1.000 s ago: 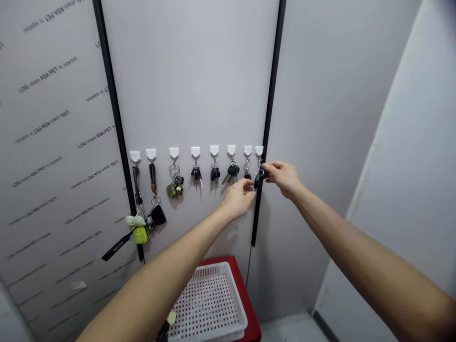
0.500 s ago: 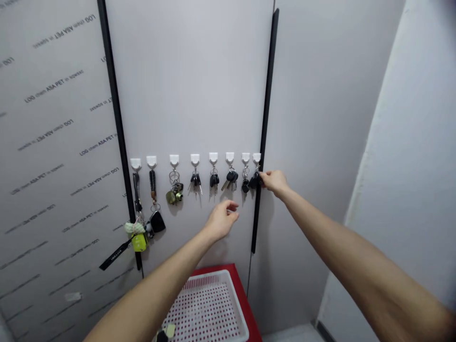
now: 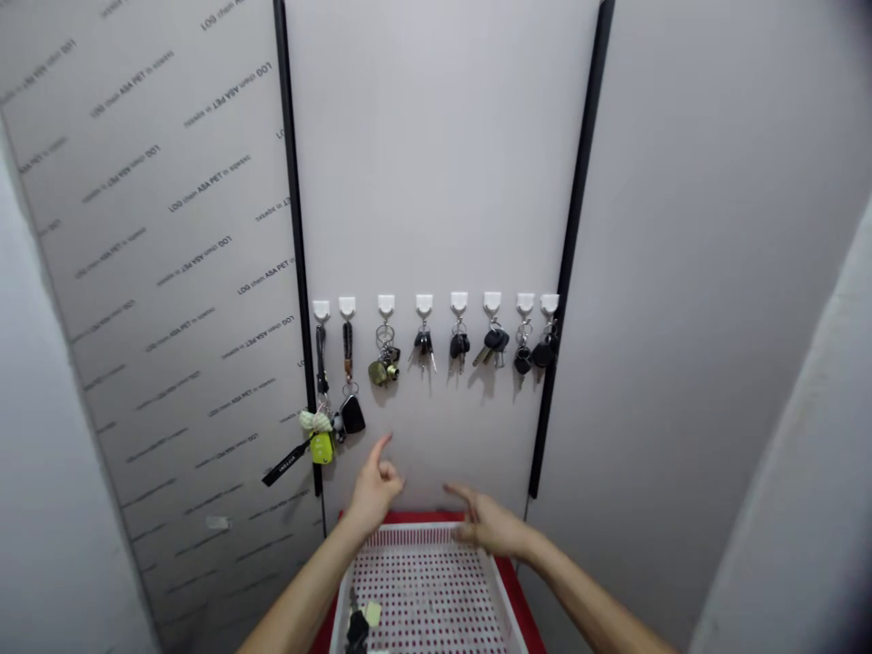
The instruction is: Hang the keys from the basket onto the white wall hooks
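A row of white wall hooks carries several key bunches on a grey panel. The rightmost hook holds a black car key beside a black vertical strip. My left hand hovers low in front of the panel, fingers loosely spread, index finger raised, holding nothing. My right hand is stretched flat over the far rim of a white perforated basket, also empty. A black key with a pale tag lies in the basket's near left corner. Both hands are well below the hooks.
The basket rests on a red stool or box. On the left hooks hang leather straps with a yellow-green fob and a black fob. A film-covered panel with printed text stands left; white walls close in on both sides.
Both hands have dropped from the hooks to just above the basket. My right hand let go of the black key, which now hangs on the rightmost hook. The view has shifted left.
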Tool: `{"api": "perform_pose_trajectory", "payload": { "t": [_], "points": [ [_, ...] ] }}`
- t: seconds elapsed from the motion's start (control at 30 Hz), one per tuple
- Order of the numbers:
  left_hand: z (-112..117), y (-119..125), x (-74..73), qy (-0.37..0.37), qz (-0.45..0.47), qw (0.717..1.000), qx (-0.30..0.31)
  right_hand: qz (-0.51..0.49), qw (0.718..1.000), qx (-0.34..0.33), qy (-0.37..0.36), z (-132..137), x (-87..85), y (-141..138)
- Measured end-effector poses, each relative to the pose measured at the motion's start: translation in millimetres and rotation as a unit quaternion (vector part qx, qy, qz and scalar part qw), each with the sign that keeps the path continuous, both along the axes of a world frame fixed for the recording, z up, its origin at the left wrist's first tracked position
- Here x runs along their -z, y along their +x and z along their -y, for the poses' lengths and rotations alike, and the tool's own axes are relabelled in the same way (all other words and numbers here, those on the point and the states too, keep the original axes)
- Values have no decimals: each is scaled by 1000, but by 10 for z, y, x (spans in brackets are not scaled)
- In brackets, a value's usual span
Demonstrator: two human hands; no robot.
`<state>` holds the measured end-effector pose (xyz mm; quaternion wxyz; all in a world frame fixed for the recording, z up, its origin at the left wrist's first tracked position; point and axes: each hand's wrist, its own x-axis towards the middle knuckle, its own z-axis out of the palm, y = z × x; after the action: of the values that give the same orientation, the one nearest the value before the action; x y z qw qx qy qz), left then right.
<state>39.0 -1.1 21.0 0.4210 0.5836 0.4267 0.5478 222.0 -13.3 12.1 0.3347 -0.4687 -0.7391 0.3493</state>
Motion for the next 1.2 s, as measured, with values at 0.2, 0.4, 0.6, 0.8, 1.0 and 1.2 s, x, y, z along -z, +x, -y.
{"api": "perform_pose_trajectory", "payload": {
  "t": [0.2,0.4,0.6,0.8,1.0,1.2],
  "points": [
    [278,-74,-1131,212,33,977,7,-207,951,-25,227,65,-1232,-530],
    [338,-77,-1351,258,68,963,24,-270,921,-24,280,121,-1446,-710],
    [251,-154,-1228,252,35,967,-3,-235,936,-11,263,81,-1349,-725],
    [-172,-555,-990,199,-29,917,-344,-128,941,158,272,-255,-1221,-657],
    [-445,-481,-908,92,-161,880,-437,25,897,267,350,-514,-1281,-726],
    [-399,-443,-953,103,-178,907,-369,128,903,265,312,-506,-1455,-760]
  ]
}}
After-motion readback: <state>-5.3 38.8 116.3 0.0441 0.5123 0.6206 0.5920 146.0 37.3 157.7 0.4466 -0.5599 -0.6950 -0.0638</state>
